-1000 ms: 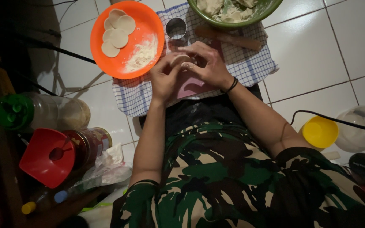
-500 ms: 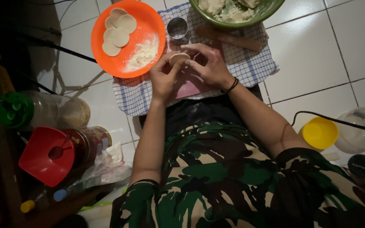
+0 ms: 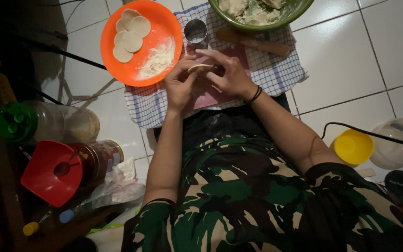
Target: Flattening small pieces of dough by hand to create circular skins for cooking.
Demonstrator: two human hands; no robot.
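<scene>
Both hands pinch dough round between fingertips.

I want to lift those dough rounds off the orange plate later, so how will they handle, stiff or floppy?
Probably floppy: the dough rounds look thin and flat, overlapping one another on the orange plate. Likely light for their size, and easy to stretch or tear. The flour beside them suggests they may stick without dusting. The piece between the left hand and right hand seems to bend easily.
</scene>
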